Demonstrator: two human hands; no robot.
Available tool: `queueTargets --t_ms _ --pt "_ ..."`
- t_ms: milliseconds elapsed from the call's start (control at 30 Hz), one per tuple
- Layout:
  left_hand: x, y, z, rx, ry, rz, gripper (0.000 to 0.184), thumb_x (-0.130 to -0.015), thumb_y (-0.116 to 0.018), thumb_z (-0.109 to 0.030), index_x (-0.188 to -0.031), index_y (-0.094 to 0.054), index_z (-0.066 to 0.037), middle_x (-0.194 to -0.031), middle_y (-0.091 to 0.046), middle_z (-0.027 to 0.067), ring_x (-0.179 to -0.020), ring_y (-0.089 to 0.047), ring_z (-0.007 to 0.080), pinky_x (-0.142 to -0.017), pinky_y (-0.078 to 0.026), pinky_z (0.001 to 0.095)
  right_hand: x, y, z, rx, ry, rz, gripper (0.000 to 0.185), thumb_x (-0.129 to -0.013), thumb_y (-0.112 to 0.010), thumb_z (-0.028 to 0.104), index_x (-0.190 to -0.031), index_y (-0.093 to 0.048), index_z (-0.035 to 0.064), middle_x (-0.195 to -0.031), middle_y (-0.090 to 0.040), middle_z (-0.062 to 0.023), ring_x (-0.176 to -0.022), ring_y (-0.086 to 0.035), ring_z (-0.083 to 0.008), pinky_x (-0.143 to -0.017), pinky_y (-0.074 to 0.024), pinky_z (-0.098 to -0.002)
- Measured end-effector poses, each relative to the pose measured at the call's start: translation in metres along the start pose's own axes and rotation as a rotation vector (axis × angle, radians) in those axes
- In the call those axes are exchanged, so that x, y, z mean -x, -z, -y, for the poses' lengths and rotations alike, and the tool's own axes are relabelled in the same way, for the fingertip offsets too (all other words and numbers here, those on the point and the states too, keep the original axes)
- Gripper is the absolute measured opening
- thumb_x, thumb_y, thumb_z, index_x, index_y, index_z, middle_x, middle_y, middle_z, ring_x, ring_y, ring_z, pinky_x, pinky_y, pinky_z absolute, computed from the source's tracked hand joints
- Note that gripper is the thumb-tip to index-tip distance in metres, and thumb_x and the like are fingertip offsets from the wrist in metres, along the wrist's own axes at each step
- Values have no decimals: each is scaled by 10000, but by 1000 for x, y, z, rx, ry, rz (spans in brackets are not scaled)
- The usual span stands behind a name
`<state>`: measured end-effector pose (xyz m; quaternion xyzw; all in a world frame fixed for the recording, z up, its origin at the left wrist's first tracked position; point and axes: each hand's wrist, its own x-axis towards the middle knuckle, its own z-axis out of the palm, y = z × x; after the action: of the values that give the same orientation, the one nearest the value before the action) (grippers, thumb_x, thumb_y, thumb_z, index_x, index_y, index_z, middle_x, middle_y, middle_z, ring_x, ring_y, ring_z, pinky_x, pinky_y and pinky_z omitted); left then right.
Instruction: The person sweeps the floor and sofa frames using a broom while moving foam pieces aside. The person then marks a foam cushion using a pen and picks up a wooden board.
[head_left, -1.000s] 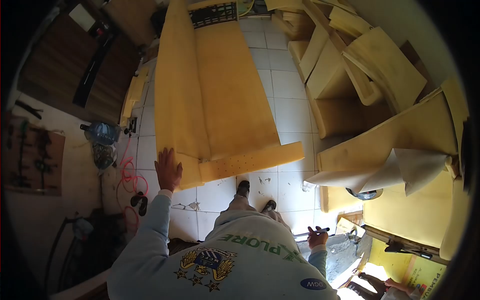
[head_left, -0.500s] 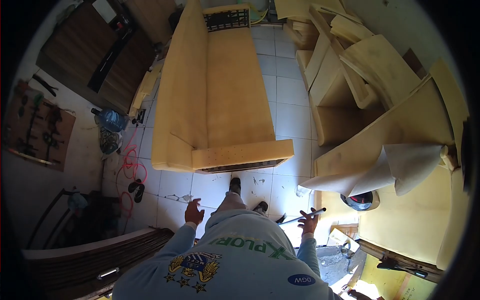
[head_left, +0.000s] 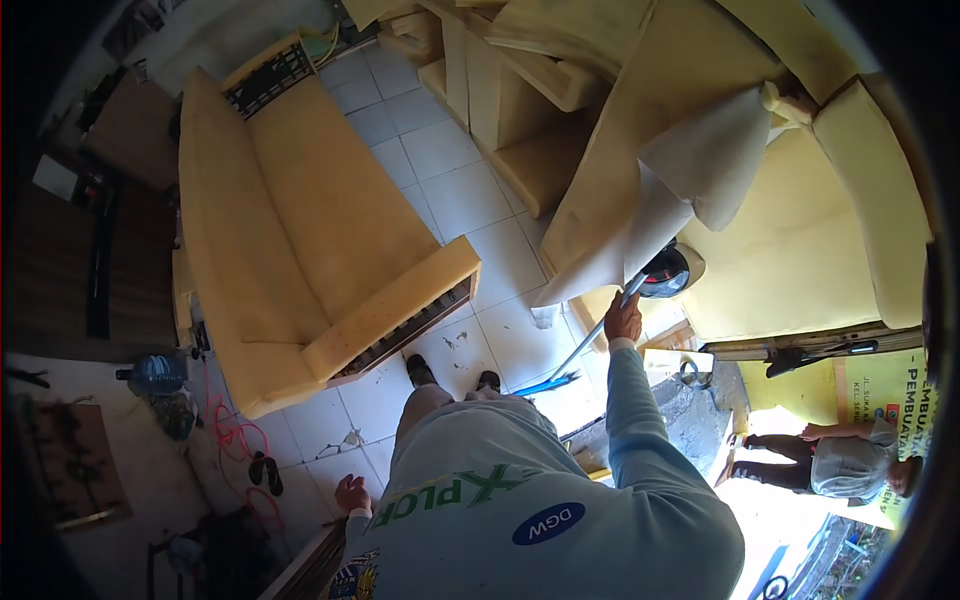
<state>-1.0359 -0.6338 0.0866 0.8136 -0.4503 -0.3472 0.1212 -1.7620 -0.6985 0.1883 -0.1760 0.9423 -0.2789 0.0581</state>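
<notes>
My right hand [head_left: 624, 318] is closed around the upper part of a thin pole [head_left: 592, 337] with blue bristles at its lower end, near the floor. Just beyond that hand, a dark helmet [head_left: 667, 272] rests by a hanging pale sheet [head_left: 708, 160]. My left hand [head_left: 353, 495] is low at the left of my body, away from the furniture, its fingers slightly curled and apart, holding nothing. The yellow foam-covered sofa [head_left: 325, 180] stands ahead to the left, its near armrest [head_left: 395, 310] facing me.
Foam-covered furniture [head_left: 780, 260] fills the right side. A red hose [head_left: 232, 430], sandals [head_left: 266, 472] and a water bottle [head_left: 158, 374] lie at the left. Another person [head_left: 850, 462] is outside at the lower right, beside a yellow banner [head_left: 895, 400].
My view has turned right. My left hand has left the sofa and dropped to my side. My right hand has reached forward with the pole, whose blue bristles now show.
</notes>
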Motion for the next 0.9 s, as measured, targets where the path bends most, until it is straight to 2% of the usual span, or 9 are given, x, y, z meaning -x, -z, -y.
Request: queueTargets --t_ms 167,233,333,400,533,633,767,867,900 --pt "-55 -27 2 684 205 189 331 -783 -621 -20 -1112 -584 -28 -846 -656 138 -720 -646 215 -653 -546 321 -42 -1 -10 29 -70 -154 363 -941 -458 369 -1100 -513 48 -997 -630 -303 -911 -588 -496 -807 -454 -537" --pt "-20 -20 -51 532 50 73 328 -790 -638 -40 -1111 -576 -52 -836 -673 139 -738 -654 205 -637 -544 302 -73 -21 -55 271 270 -71 348 -949 -465 333 -1116 -514 31 -1043 -617 -306 -926 -589 -489 -791 -473 -527" --pt "8 8 -74 50 9 -28 364 -764 -767 -251 -1075 -632 -120 -904 -720 110 -867 -687 253 -810 -534 363 -24 7 9 -4 374 89 458 -955 -510 331 -1240 -479 -26 -1112 -601 -308 -1030 -559 -483 -823 -482 -509" --pt "30 26 -86 -126 52 -106 516 -693 -806 -422 -1074 -650 -111 -879 -717 92 -933 -655 275 -855 -514 375 38 22 49 7 561 283 512 -961 -501 338 -1338 -423 0 -1028 -657 -254 -921 -629 -446 -748 -513 -505" --pt "53 26 -125 96 80 -163 452 -799 -701 -449 -1087 -610 -113 -852 -696 97 -897 -648 295 -814 -509 394 141 -13 88 -42 886 661 366 -919 -597 328 -1122 -572 24 -885 -684 -187 -767 -667 -367 -650 -528 -418" --pt "68 22 -166 271 -88 -29 465 -841 -671 -414 -1173 -561 -107 -822 -671 114 -846 -647 281 -734 -505 418 235 -4 130 -133 1223 901 287 -875 -667 292 -980 -620 29 -805 -671 -140 -701 -656 -321 -616 -517 -379" --pt "91 -14 -212 289 -719 -108 694 -848 -675 -410 -1415 -402 -118 -1102 -631 179 -1070 -603 316 -929 -458 435 306 6 194 -244 1587 1143 217 -868 -668 233 -957 -624 40 -797 -663 -130 -674 -642 -310 -604 -505 -383" --pt "104 9 -199 389 -461 228 622 -898 -611 -410 -1387 -429 -71 -1103 -640 211 -1056 -601 383 -929 -445 449 369 3 234 -329 1619 1516 214 -885 -643 139 -1048 -627 1 -930 -682 -173 -773 -692 -273 -663 -536 -358" --pt "111 24 -191 413 -351 114 542 -916 -587 -377 -1347 -458 -75 -1107 -634 212 -1067 -594 383 -928 -447 448 384 -1 241 -308 1618 1641 262 -894 -635 140 -1107 -611 -11 -1009 -674 -182 -823 -693 -260 -693 -543 -349"
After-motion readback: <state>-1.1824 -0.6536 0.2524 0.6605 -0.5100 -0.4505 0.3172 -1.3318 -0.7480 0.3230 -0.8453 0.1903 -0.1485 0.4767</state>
